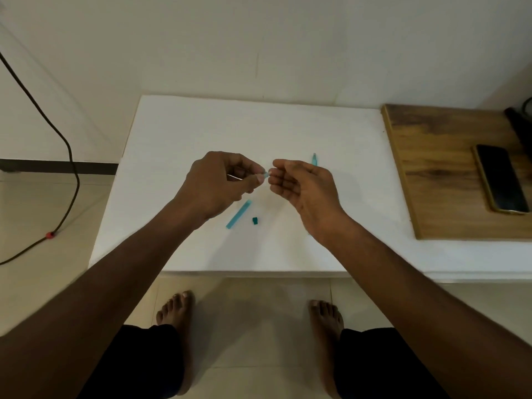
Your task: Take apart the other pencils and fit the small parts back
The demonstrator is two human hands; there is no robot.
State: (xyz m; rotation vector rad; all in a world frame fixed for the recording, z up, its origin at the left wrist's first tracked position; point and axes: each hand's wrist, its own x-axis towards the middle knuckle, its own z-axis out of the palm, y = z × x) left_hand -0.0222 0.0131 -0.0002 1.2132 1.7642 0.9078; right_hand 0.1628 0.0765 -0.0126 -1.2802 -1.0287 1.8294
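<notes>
Both hands hover above the middle of a white tabletop (172, 133). My left hand (218, 182) pinches a thin pale refill-like rod (266, 174) between thumb and fingertips. My right hand (302, 188) meets it fingertip to fingertip, curled around the same small piece at its tip. Under the hands lie a teal pen barrel (238, 214) and a small dark teal cap piece (254, 220). A teal pen tip part (313, 159) pokes out from behind my right hand.
A wooden board (431, 168) lies on the right of the table with a black phone (501, 182) on it. A dark cable (69, 156) runs down the left wall to the tiled floor. My bare feet (175, 312) stand below the table edge.
</notes>
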